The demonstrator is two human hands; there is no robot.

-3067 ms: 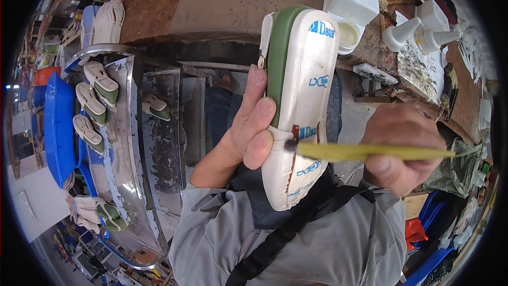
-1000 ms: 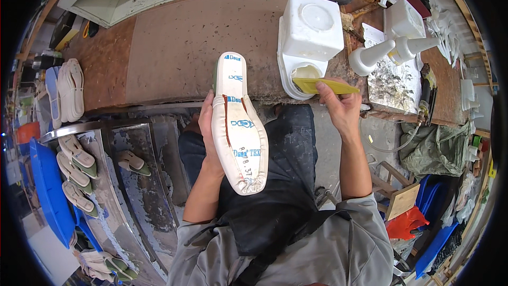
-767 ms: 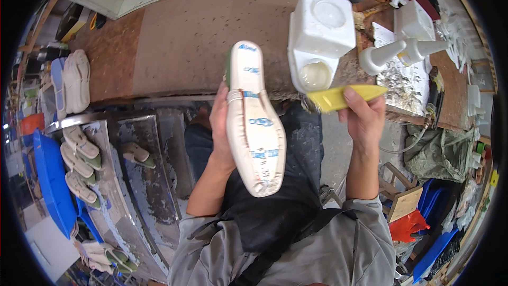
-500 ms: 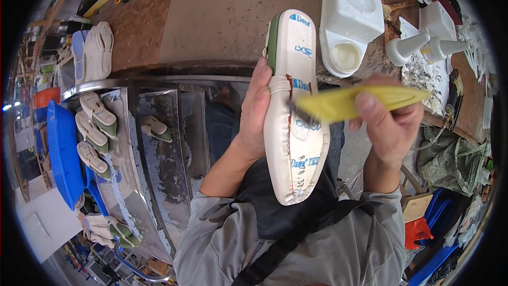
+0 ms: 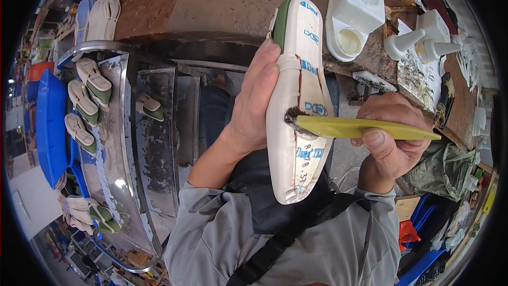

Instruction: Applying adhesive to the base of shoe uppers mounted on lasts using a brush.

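Observation:
A cream-coloured shoe upper on its last [image 5: 283, 148], green at the heel, stands upright in front of me with its underside facing me. My left hand [image 5: 253, 98] is wrapped round its left side near the heel half. In my right hand [image 5: 394, 140] is a brush with a flat yellow-green handle [image 5: 344, 127], gripped between thumb and fingers. Its dark bristles [image 5: 292, 116] touch the underside by the folded cream edge, around the middle of the shoe. Shiny wet-looking patches show on the underside near the bristles.
A white glue pot [image 5: 349, 41] with an open cup stands on the bench, beside white cone-nozzled bottles [image 5: 403, 44]. At left, a metal rack [image 5: 114, 143] carries several cream and green shoes [image 5: 94, 82]. A blue tray [image 5: 51, 130] stands beyond it. Stacked insoles [image 5: 103, 17] lie on the brown bench.
The brush has come down along the underside toward the toe, and its bristles now press by the folded edge. My right hand has lowered with it; my left hand keeps its grip.

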